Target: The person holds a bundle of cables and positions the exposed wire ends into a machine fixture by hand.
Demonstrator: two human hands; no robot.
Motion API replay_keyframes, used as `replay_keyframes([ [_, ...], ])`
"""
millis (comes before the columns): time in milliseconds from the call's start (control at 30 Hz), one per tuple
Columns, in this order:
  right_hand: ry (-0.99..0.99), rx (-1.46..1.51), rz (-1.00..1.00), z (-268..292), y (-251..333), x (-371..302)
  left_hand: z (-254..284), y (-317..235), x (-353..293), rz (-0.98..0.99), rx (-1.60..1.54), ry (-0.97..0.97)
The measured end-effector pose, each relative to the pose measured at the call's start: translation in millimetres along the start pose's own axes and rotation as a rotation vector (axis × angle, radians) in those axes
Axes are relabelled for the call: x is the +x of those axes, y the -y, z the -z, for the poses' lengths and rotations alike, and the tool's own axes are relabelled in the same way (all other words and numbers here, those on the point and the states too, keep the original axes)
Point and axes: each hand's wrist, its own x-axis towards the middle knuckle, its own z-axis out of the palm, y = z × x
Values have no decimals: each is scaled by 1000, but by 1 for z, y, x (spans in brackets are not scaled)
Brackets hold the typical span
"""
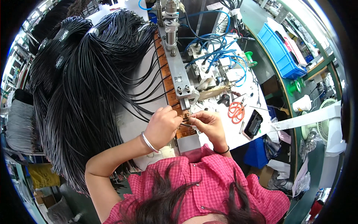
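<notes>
My left hand (163, 127) is closed, its fingertips pinching a black cable over the near end of a brown slotted rail (171, 89). Facing it from the right, my right hand (208, 124) pinches thumb and forefinger at the end of the same short stretch of cable. The fingers largely hide that cable end and the slot beneath. Farther along, several black cables (151, 86) lie across the rail, spaced apart. A grey metal press bar (175, 63) with a cylinder stands just beyond my hands.
A big bundle of black cables (85, 86) fills the left side. Blue air hoses (220, 52) loop over the machine at the back. Right of my hands lie orange-handled scissors (236, 112), a wrench (258, 98) and a black tray (253, 124). A blue crate (279, 52) stands farther right.
</notes>
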Motion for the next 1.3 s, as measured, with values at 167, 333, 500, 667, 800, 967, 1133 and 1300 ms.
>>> replay_keyframes([
  [167, -112, -25, 25, 4, -8, 2, 4, -1, 3, 15, -10, -52],
  [333, -73, 67, 6, 7, -8, 3, 5, -2, 4, 28, 9, -41],
  [500, 106, 264, -97, 14, 0, 3, 5, -2, 5, 30, -33, -46],
  [667, 116, 155, -82, 11, -1, 5, 4, -1, 2, 32, -4, 21],
  [800, 7, -8, 10, 15, -11, 8, 2, -3, 3, -16, -33, 9],
  [967, -44, -108, 16, 17, -17, 9, 0, -2, 5, -62, -6, 0],
  [1133, 96, 54, -184, 21, -18, 13, 6, -1, 4, 15, 20, -1],
  [1300, 135, -18, -206, 28, -21, 18, 2, -1, 3, 29, 88, 55],
])
